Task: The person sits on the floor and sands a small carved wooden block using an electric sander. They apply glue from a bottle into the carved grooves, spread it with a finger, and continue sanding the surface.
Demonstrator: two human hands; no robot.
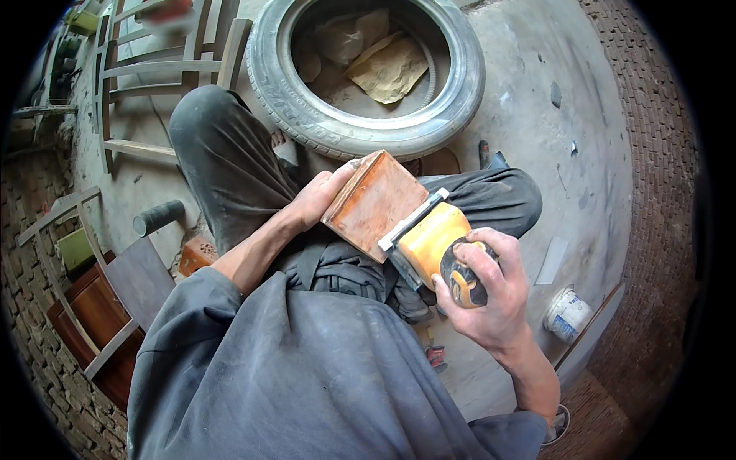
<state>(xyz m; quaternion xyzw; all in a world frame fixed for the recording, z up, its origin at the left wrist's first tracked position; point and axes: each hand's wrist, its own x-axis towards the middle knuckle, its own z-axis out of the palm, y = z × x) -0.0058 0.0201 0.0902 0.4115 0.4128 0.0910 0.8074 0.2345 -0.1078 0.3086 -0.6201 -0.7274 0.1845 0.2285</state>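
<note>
The left hand (316, 198) grips the upper-left edge of a reddish-brown wooden block (377, 205) above the lap, its fingers partly hidden. The right hand (494, 287) is wrapped around a yellow-and-black palm sander (433, 239) at the block's right side; whether they touch is unclear. With only one hand steadying it, the block could twist under pressure, while a tilted sander could gouge its edge or skid toward the right thigh (494, 198).

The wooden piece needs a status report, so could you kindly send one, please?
Left hand: grip on wooden piece. Right hand: grip on yellow sander. Sander's front end at the piece's right side, contact unclear. Tyre beyond, nothing visibly blocking.
</note>
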